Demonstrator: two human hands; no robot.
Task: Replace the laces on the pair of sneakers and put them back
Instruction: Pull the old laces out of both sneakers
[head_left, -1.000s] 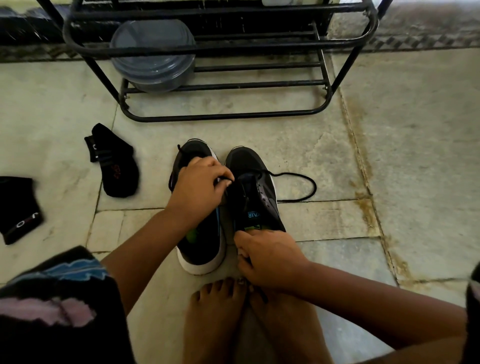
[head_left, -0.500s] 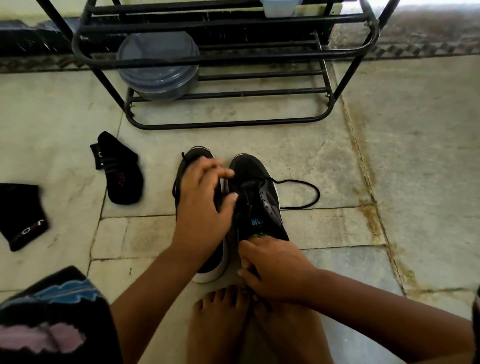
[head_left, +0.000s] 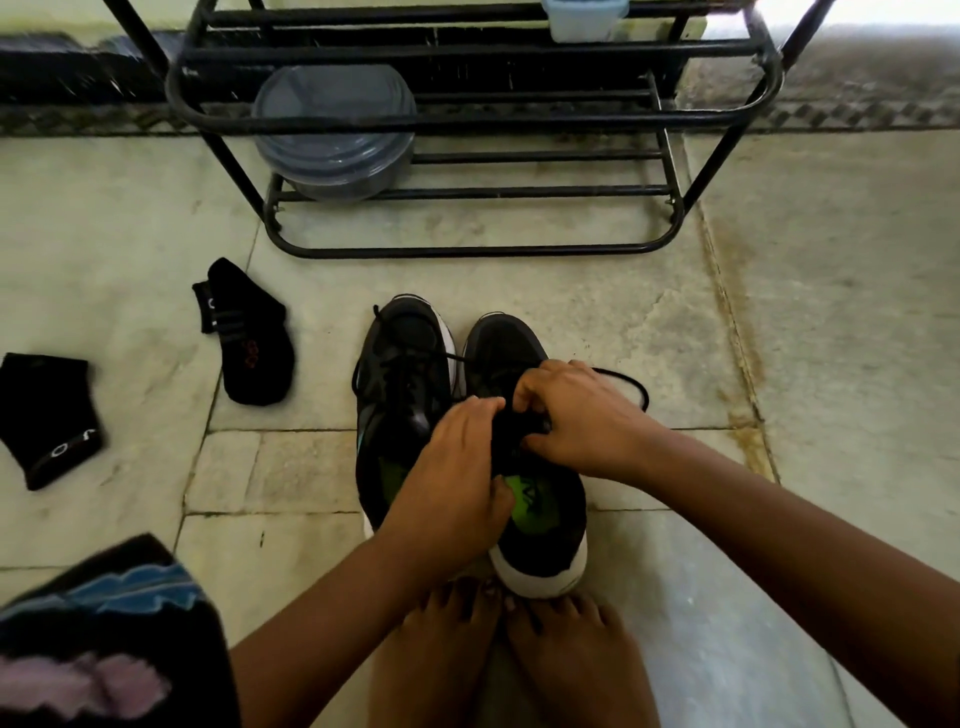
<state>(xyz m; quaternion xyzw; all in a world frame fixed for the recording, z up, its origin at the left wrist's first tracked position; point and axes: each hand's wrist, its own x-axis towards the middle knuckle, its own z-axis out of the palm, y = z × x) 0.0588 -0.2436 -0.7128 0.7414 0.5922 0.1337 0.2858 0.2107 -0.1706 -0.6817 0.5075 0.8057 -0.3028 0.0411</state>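
Two black sneakers stand side by side on the stone floor, toes pointing far, with the right sneaker just beyond the person's bare feet. Both hands meet over its tongue: the left hand and the right hand have fingers curled at the black lace, which loops out to the right. The left sneaker touches its neighbour, two black socks lie to the left, and a black rack holding a grey tub stands far.

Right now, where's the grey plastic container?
In the head view, the grey plastic container sits at the left end of the black shoe rack's bottom shelf, beyond the sneakers.
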